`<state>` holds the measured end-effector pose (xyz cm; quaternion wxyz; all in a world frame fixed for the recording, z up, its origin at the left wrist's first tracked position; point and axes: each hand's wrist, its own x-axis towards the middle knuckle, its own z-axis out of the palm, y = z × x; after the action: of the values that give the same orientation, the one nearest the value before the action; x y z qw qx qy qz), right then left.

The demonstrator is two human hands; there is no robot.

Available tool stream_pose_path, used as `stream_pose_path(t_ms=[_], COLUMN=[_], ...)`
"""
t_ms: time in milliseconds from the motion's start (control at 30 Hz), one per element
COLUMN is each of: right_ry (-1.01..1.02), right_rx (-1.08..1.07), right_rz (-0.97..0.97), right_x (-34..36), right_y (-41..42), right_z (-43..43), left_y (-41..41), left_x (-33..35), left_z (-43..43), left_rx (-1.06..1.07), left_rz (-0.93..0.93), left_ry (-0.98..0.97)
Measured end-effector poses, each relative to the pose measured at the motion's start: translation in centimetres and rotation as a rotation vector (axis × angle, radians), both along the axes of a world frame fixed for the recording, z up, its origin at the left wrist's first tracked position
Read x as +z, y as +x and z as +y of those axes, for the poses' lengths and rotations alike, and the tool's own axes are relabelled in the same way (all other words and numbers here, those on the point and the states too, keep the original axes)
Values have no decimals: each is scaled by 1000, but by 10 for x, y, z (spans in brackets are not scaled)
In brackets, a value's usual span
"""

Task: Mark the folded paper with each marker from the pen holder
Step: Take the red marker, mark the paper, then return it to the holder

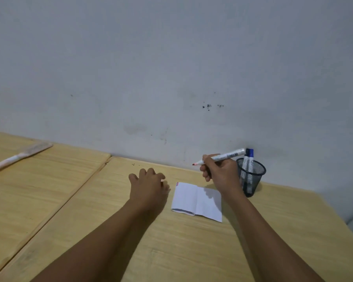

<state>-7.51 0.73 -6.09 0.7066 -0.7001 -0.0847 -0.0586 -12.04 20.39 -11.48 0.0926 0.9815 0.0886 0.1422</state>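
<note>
Your right hand grips the uncapped red marker; left hand lies loosely open. The folded paper shows one red mark; two markers wait in the pen holder by the tabletop's back edge.

Both forearms bare, no sleeves; left hand, right hand ungloved.

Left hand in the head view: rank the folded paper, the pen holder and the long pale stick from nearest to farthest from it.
1. Folded paper: just to the right of the left hand, flat on the table.
2. Pen holder: farther right, by the wall, beyond the right hand.
3. Long pale stick: far left, on the neighbouring table.
</note>
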Motion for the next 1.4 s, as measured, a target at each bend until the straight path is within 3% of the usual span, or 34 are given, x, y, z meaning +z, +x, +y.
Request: stream_pose_path(t_ms=[67, 133, 200, 300, 433, 767, 833, 967, 1033, 1133, 1267, 1400], right_ry=[10, 33, 48, 66, 79, 28, 23, 14, -32, -342, -775, -570], right_rx=[-16, -42, -70, -89, -104, -128, -135, -117, -169, -513, -465, -432], right_rz=[-6, -8, -5, -9, -54, -162, -160, -51, -23, -251, -534, -580], right_x=[4, 10, 18, 31, 53, 86, 88, 91, 91, 83, 72, 71], right_y=[-10, -17, -23, -35, -55, -85, -88, -85, -80, -65, -40, -6], right_z=[-13, -27, -40, -52, -68, -127, -134, -140, -143, -150, -152, -156], left_y=[2, 3, 0, -16, -30, -42, -42, -41, -34, -19, -4, 21], left_x=[11, 26, 46, 79, 110, 145, 148, 147, 146, 149, 152, 148], left_z=[2, -2, -14, -47, -88, -154, -165, -174, -174, -172, -179, -186], left_rx=[-12, -9, -55, -290, -445, -694, -694, -625, -588, -525, -639, -643], left_rz=[91, 52, -18, -75, -94, -76, -173, -407, -443, -507, -609, -617], left_ry=[2, -151, -486, -1022, -1135, -1141, -1041, -666, -599, -514, -400, -456])
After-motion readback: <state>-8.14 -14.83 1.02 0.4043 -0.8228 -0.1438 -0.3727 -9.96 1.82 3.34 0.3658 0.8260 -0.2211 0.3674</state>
